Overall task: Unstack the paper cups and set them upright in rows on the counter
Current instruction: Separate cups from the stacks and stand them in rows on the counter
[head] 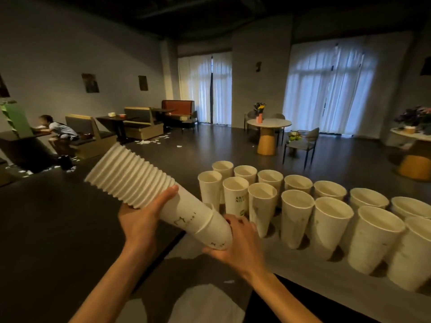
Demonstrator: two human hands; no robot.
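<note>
we see a dim café room beyond the worktop. at the far left a person (pixel 57 129) leans over a dark table (pixel 23 136) in a booth. more booth seats (pixel 142 122) line the left wall, with paper scraps (pixel 151 141) on the floor nearby. a round table (pixel 269 123) carries a vase of flowers (pixel 259 111), with a chair (pixel 302 143) beside it. white curtains (pixel 326 89) cover the windows.

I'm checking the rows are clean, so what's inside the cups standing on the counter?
The standing cups show pale, bare inner walls and nothing sticking out. Their bottoms are hidden by the rims and the viewing angle, so small debris cannot be ruled out.
</note>
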